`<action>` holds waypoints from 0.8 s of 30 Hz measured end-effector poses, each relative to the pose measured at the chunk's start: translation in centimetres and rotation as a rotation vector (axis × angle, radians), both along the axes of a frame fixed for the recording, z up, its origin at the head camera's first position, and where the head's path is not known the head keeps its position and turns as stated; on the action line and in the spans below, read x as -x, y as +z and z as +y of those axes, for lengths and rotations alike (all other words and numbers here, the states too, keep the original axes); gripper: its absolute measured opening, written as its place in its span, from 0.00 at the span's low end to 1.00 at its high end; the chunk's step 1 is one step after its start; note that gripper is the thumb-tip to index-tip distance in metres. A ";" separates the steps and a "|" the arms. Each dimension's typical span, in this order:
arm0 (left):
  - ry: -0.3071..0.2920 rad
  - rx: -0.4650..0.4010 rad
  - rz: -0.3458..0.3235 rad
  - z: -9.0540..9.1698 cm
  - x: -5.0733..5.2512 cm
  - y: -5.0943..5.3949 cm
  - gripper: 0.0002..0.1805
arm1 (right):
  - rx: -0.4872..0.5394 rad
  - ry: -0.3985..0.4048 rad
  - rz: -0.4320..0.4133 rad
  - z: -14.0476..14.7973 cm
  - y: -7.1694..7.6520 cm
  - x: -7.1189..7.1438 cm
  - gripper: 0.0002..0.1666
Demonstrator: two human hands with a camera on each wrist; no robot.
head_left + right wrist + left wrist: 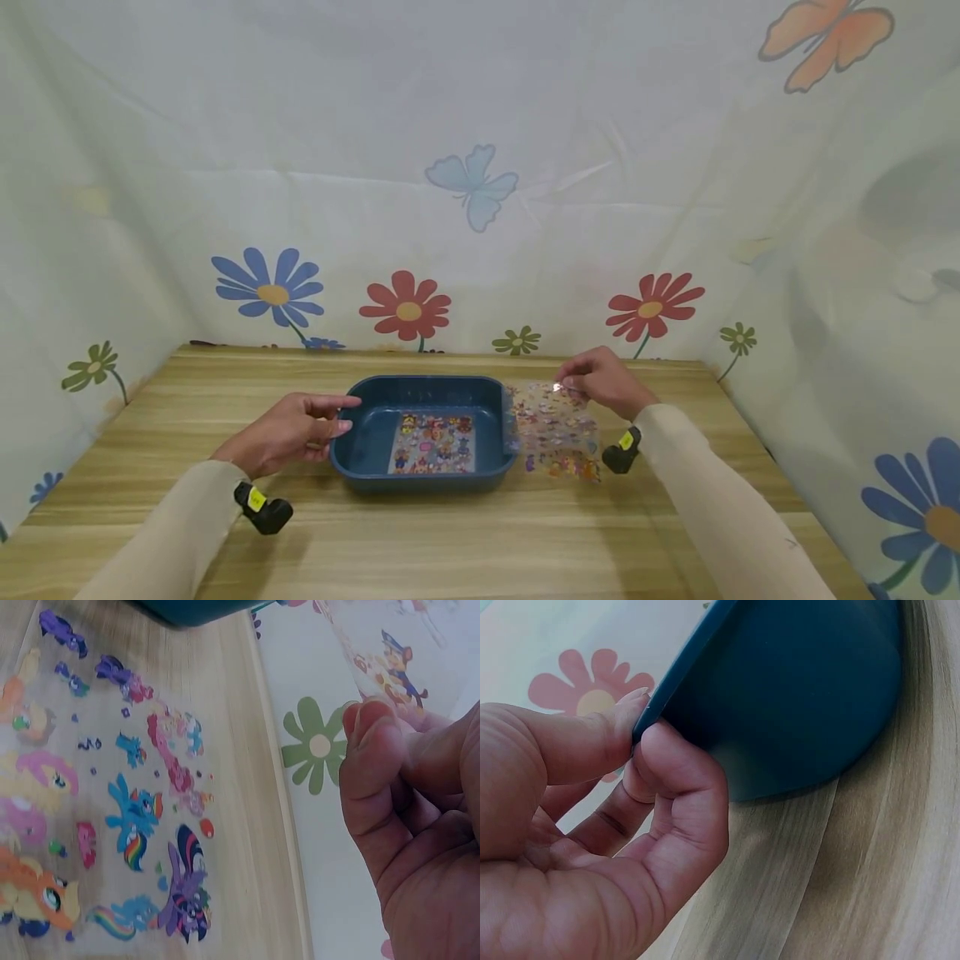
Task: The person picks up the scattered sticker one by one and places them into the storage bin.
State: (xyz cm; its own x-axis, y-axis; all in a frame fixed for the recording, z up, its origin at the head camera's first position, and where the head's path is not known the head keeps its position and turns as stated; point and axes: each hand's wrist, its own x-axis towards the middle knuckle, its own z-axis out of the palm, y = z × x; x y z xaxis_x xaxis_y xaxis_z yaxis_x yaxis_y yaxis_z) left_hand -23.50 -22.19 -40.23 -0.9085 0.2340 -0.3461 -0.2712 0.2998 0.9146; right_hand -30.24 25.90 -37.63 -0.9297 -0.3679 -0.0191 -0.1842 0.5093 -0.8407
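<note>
A dark blue rectangular basin with rounded corners stands on the table. My left hand pinches its left rim between thumb and fingers, as the left wrist view shows on the basin wall. Inside the basin lies a clear sticker sheet with small cartoon figures. Just right of the basin, my right hand pinches the upper corner of another transparent sticker sheet, raised above the table. Beneath that one, a pony sticker sheet lies flat on the wood.
The wood-grain table meets a white backdrop cloth printed with flowers and butterflies. Cloth also hangs at the left and right. A small black device is worn on the left wrist, another black device on the right.
</note>
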 end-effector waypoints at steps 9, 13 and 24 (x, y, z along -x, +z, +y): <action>0.001 0.001 0.005 0.0 0.0 0.0 0.35 | -0.003 0.004 -0.018 -1.8 0.2 0.1 0.11; 0.008 0.014 0.002 0.0 0.0 0.0 0.35 | 0.020 0.011 -0.034 -2.6 0.5 0.1 0.12; 0.018 0.000 -0.001 0.1 0.0 -0.1 0.34 | 0.048 0.049 -0.036 -3.9 0.4 0.4 0.12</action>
